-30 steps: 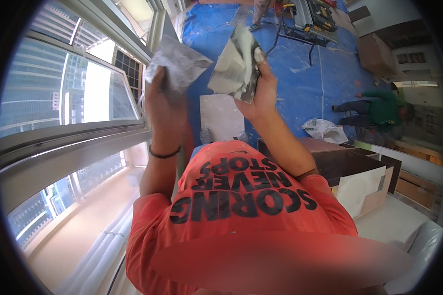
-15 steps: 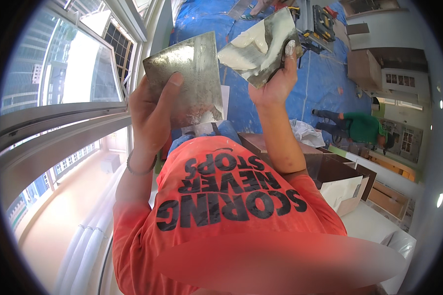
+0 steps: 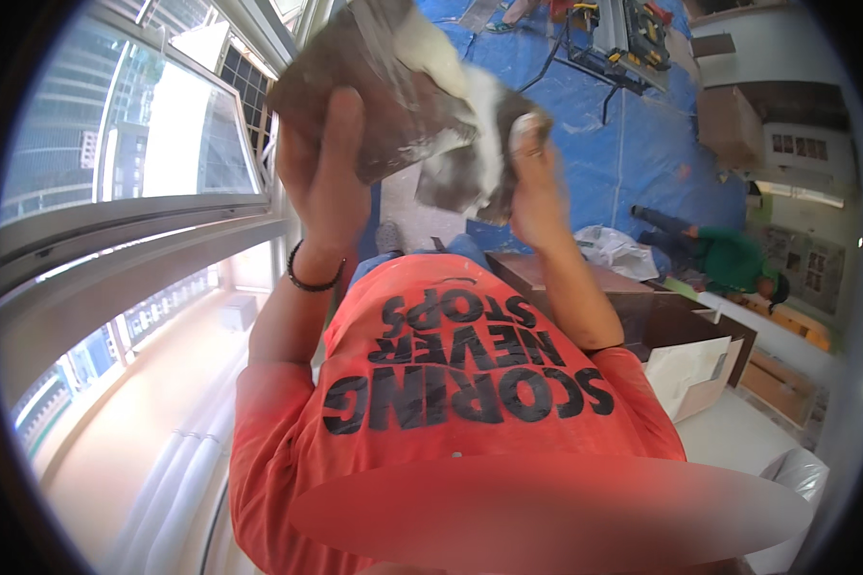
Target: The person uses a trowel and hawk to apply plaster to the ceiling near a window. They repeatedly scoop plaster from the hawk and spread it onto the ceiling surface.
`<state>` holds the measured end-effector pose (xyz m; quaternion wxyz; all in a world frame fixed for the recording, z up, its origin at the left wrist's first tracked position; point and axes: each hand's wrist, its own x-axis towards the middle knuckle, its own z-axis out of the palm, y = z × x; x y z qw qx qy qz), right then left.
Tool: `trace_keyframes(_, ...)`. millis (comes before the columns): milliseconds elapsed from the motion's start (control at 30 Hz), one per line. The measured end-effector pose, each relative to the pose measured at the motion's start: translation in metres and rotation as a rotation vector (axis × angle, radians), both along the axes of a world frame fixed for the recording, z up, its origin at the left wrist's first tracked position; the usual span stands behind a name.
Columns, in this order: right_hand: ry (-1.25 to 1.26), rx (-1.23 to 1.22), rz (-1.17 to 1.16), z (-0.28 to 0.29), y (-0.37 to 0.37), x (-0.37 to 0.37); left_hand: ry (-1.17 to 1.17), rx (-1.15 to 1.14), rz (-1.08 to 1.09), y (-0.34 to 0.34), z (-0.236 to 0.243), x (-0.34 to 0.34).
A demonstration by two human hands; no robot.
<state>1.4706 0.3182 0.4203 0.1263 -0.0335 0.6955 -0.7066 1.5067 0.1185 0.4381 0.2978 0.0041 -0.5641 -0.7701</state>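
Observation:
My left hand (image 3: 331, 196) grips a broad flat metal putty scraper (image 3: 355, 72), with the thumb lying along its face. White putty (image 3: 431, 43) shows along this scraper's right side. In my right hand (image 3: 539, 192) is a second putty scraper (image 3: 451, 182), tilted, with white paste smeared across it and on my thumb. The left scraper's right edge overlaps the second one and seems to meet its face. Motion smears both blades, and the parts inside my fists are hidden.
Close on my left are the window frame (image 3: 134, 216) and an open glass pane (image 3: 177, 134). Blue sheeting (image 3: 585, 172) covers the floor ahead. A black-and-yellow tool stand (image 3: 633, 48), a white plastic bag (image 3: 614, 251) and a person in green (image 3: 729, 259) are to the right.
My left hand has brought its scraper up and right over the other one. The right scraper has come down and turned toward it. Putty now shows along the left scraper's side.

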Motion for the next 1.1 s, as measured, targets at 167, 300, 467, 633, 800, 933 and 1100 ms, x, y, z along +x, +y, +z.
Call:
trace_keyframes(167,-0.461,-1.082,0.046,-0.007,0.021,-0.008,0.543,-0.854,-0.151,0.034,0.012,0.004)
trace_keyframes(300,-0.369,-1.004,-0.121,0.012,0.039,-0.006,0.370,-1.031,-0.262,0.034,0.006,-0.001)
trace_keyframes(467,-0.262,-1.039,-0.232,0.018,0.075,-0.016,0.095,-1.216,-0.225,0.002,-0.022,-0.009)
trace_keyframes(633,-0.138,-0.951,-0.368,0.027,0.087,-0.019,-0.130,-0.109,-0.127,0.050,0.009,0.010)
trace_keyframes(800,-0.447,-0.950,0.054,0.015,0.088,-0.006,-0.200,0.562,-0.636,0.065,0.013,-0.032)
trace_keyframes(933,-0.571,-1.005,-0.057,0.028,0.070,0.017,-0.459,0.399,-0.696,0.105,0.033,-0.035)
trace_keyframes(1100,-0.486,-0.994,-0.185,0.021,0.112,-0.007,-0.580,0.164,-0.687,0.075,-0.008,-0.015)
